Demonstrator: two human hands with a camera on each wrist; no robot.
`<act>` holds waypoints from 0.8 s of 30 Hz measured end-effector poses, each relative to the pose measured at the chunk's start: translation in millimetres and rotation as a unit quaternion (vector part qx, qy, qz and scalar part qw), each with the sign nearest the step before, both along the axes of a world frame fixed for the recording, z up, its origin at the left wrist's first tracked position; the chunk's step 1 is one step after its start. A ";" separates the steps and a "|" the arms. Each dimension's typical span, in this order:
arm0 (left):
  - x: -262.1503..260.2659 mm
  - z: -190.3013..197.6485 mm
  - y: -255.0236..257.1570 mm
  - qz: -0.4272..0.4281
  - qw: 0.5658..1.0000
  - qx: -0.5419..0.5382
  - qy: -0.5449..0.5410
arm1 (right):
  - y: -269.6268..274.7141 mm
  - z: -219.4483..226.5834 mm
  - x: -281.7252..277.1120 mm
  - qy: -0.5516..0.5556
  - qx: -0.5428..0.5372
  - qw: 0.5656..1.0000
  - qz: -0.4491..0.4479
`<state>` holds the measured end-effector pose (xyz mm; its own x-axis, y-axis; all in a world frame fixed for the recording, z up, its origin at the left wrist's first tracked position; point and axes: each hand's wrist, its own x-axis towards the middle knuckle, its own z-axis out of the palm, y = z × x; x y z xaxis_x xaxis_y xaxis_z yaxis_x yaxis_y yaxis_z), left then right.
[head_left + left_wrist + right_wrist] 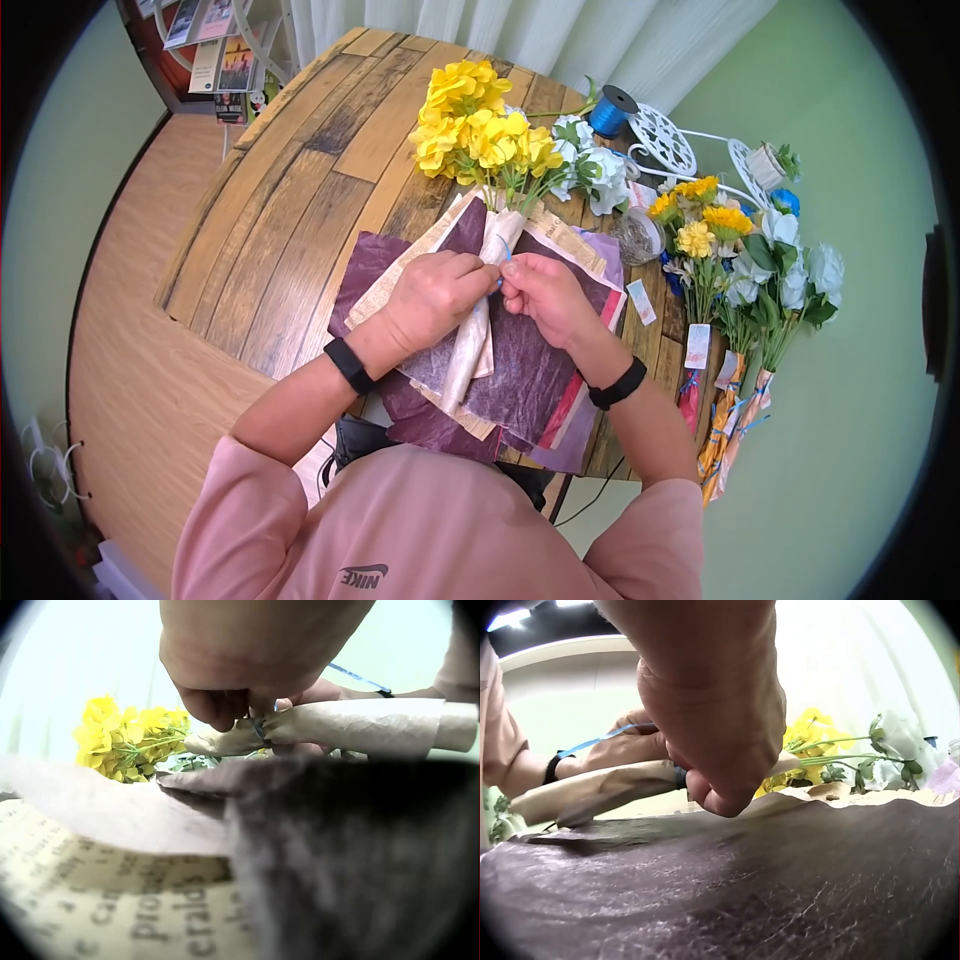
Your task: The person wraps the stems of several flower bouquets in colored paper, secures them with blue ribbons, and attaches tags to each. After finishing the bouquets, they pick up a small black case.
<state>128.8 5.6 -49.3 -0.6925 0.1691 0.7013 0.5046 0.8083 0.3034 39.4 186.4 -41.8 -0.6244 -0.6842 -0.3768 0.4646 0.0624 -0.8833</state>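
Note:
A bouquet of yellow flowers (470, 125) and pale blue-white flowers (600, 170) lies with its stems rolled in cream paper (465, 360). Thin blue ribbon (506, 246) goes round the paper roll, cinching it in the left wrist view at the ribbon's knot area (259, 727). My left hand (437, 293) pinches the ribbon from the left, its fingers curled over the roll. From the right, my right hand (546, 292) pinches the ribbon between thumb and forefinger, fingertips close to the left ones. A loose blue ribbon end (600, 741) trails past the left hand in the right wrist view.
Dark purple sheets (540, 360) and printed newspaper-style wrap (570, 240) lie beneath the bouquet on the wooden table (300, 190). To the right are tied bouquets (735, 240), a glass jar (636, 236), a blue ribbon spool (612, 112) and a white metal stand (665, 140).

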 end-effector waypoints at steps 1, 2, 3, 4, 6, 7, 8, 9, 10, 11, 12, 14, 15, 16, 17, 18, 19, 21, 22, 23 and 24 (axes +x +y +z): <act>0.2 -0.4 -0.4 -0.015 1.000 0.020 -0.007 | -0.2 -1.1 2.1 0.002 -0.010 1.000 -0.016; 1.9 -0.2 -1.5 -0.015 1.000 0.021 -0.008 | -0.1 -2.0 4.4 0.002 -0.010 1.000 -0.015; 5.3 0.2 -3.5 -0.030 0.998 0.040 -0.023 | 0.5 -3.1 6.8 -0.002 -0.010 1.000 -0.025; 8.5 0.2 -5.8 -0.046 0.996 0.060 -0.038 | 1.7 -4.3 8.8 -0.006 -0.009 0.999 -0.036; 15.9 -0.9 -12.6 -0.024 0.992 0.062 -0.107 | 5.6 -8.6 12.4 -0.005 0.012 0.998 -0.057; 19.3 -2.2 -15.7 -0.001 0.983 0.064 -0.174 | 7.3 -11.2 13.2 -0.003 0.032 0.997 -0.076; 21.9 -5.5 -18.0 0.000 0.982 0.066 -0.176 | 10.7 -13.8 12.4 -0.005 0.034 0.997 -0.074; 22.5 -9.5 -21.0 0.047 0.953 0.109 -0.277 | 15.4 -15.9 9.6 0.007 0.057 0.995 -0.079; 21.5 -10.4 -23.2 0.092 0.911 0.150 -0.373 | 18.0 -16.1 7.1 0.021 0.080 0.993 -0.084; 18.4 -8.4 -26.2 0.118 0.867 0.213 -0.435 | 18.9 -16.8 6.6 0.026 0.099 0.992 -0.076; 17.8 -8.7 -25.9 0.119 0.867 0.213 -0.433 | 18.9 -17.7 6.3 0.028 0.099 0.992 -0.075; 13.5 -11.2 -21.2 0.112 0.924 0.242 -0.273 | 18.9 -14.8 6.9 0.018 0.113 0.991 -0.063; 9.6 -14.9 -17.1 0.110 0.925 0.243 -0.271 | 19.2 -11.9 7.9 0.021 0.114 0.991 -0.065; 5.8 -17.0 -11.7 0.049 0.933 0.296 -0.198 | 17.1 -6.0 10.4 0.009 0.119 0.991 -0.067; 3.1 -19.1 -8.1 -0.011 0.931 0.345 -0.122 | 15.1 -2.6 11.5 -0.002 0.123 0.990 -0.067; 2.6 -21.4 -6.2 -0.011 0.930 0.346 -0.120 | 14.2 -2.6 11.6 -0.001 0.124 0.990 -0.066; 3.9 -16.0 -4.0 -0.068 0.855 0.453 -0.242 | 13.8 -3.3 11.9 -0.004 0.129 0.990 -0.064; 5.0 -3.8 -0.8 -0.134 0.707 0.580 -0.381 | 14.0 -4.3 10.7 -0.005 0.135 0.989 -0.060; 2.7 -5.6 -2.7 -0.134 0.708 0.581 -0.379 | 14.7 -4.8 9.5 0.014 0.147 0.987 -0.065; -0.9 -10.7 -5.9 -0.115 0.707 0.575 -0.396 | 15.4 -5.4 8.9 0.034 0.159 0.984 -0.070; -3.6 -15.7 -8.3 -0.094 0.705 0.569 -0.413 | 15.7 -6.1 8.7 0.035 0.160 0.984 -0.069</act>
<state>125.2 -2.7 -65.0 -0.9844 -0.0332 -0.1726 -0.1588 -0.2536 0.9542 48.1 202.1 -48.0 -0.7348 -0.4448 -0.5121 0.4271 0.2832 -0.8587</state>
